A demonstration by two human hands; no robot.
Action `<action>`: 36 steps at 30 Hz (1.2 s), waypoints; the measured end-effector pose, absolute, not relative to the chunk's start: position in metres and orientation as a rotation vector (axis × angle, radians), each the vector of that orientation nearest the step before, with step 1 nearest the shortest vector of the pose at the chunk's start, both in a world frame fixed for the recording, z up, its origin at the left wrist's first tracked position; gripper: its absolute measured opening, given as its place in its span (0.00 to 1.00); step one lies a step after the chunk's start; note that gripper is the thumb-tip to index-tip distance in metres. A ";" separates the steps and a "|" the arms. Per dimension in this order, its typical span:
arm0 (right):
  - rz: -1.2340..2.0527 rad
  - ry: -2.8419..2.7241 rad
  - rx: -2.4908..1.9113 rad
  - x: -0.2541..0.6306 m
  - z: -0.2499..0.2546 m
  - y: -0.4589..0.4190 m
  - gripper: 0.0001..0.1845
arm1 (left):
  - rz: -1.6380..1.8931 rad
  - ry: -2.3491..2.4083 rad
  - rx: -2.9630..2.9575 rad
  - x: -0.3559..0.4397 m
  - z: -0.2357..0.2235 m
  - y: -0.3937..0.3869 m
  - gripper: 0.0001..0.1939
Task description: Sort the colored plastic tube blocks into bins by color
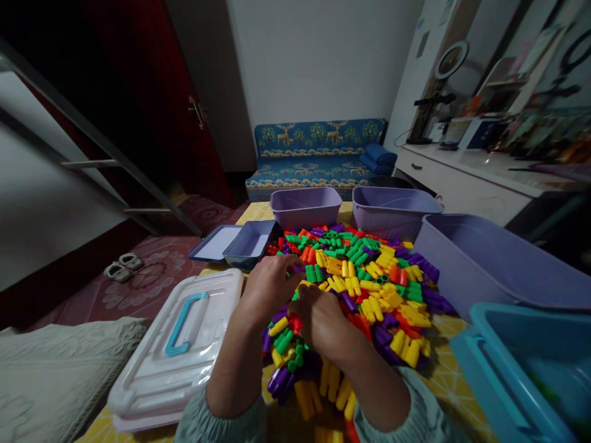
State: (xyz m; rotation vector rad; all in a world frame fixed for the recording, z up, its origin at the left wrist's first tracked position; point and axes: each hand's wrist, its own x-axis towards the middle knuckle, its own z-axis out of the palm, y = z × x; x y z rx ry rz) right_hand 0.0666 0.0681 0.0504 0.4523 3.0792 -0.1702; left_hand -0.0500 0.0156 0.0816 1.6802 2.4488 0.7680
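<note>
A heap of plastic building pieces point(364, 264) in yellow, green, red and purple, many shaped like joined tubes with rounded ends, covers the middle of the table. My left hand point(272, 280) is over the near left part of the heap, fingers curled inward. Close beside it on the right, my right hand point(318, 317) bends its fingers toward the left one. The fingertips of both are mostly hidden, so I cannot make out what they grip. A red piece point(295, 323) shows just under my right hand. Green pieces point(284, 339) lie below the hands.
Lilac bins point(305, 212) stand along the back and right of the yellow-patterned table, with a blue bin point(498, 369) at near right. Left are a white lid point(203, 326) with a blue handle and a small grey-blue box point(249, 243). A sofa point(318, 157) is behind.
</note>
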 end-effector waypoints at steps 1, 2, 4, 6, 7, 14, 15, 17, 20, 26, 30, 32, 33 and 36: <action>-0.180 3.090 0.472 0.067 0.049 0.069 0.16 | 0.769 2.451 1.673 -0.050 0.082 0.015 0.12; -0.204 3.100 0.500 0.068 0.048 0.071 0.16 | 0.773 2.454 1.665 -0.050 0.083 0.015 0.12; -0.267 3.116 0.589 0.071 0.046 0.080 0.13 | 0.799 2.447 1.652 -0.051 0.081 0.016 0.12; -0.303 3.130 0.760 0.074 0.042 0.094 0.12 | 0.841 2.420 1.638 -0.054 0.077 0.019 0.12; -0.320 3.138 0.866 0.075 0.040 0.103 0.11 | 0.867 2.396 1.629 -0.055 0.074 0.022 0.12; -1.388 3.134 1.225 0.085 0.035 0.150 0.13 | 1.159 2.022 1.423 -0.057 0.047 0.043 0.17; -1.575 3.094 1.189 0.086 0.035 0.150 0.13 | 1.214 1.901 1.356 -0.056 0.044 0.046 0.19; -1.801 3.044 1.142 0.086 0.037 0.148 0.13 | 1.300 1.664 1.229 -0.054 0.039 0.049 0.25; -1.901 3.036 1.147 0.085 0.040 0.142 0.13 | 1.367 1.448 1.144 -0.051 0.036 0.052 0.35; -1.625 3.181 1.263 0.084 0.044 0.137 0.08 | 1.336 1.386 1.150 -0.040 0.040 0.055 0.35; -1.206 3.279 1.220 0.087 0.042 0.143 0.05 | 1.166 1.729 1.356 -0.042 0.042 0.053 0.21; -1.035 3.248 1.202 0.091 0.043 0.147 0.03 | 1.086 1.995 1.495 -0.047 0.042 0.051 0.15; -0.949 3.218 1.195 0.094 0.044 0.148 0.04 | 1.058 2.108 1.549 -0.050 0.042 0.049 0.14; -0.798 3.088 1.007 0.102 0.050 0.143 0.07 | 1.006 2.253 1.606 -0.060 0.042 0.045 0.14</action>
